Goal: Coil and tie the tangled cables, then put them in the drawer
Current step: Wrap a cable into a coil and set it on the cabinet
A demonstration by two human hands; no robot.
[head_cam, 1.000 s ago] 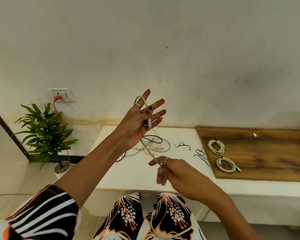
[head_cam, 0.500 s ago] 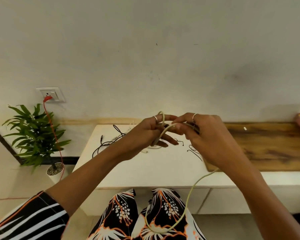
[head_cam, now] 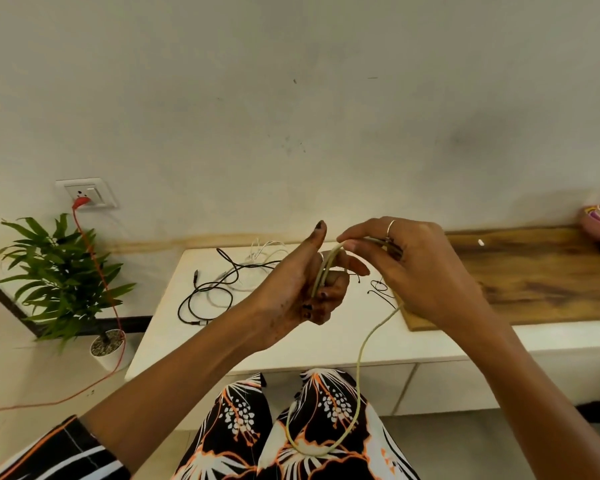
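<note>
So my left hand (head_cam: 312, 289) grips the started loops of the pale cable (head_cam: 359, 368), and my right hand (head_cam: 406, 268), just beside it, pinches the next bit. The slack drops straight down from the right hand into my lap, so I reckon that's the feeding side.
</note>
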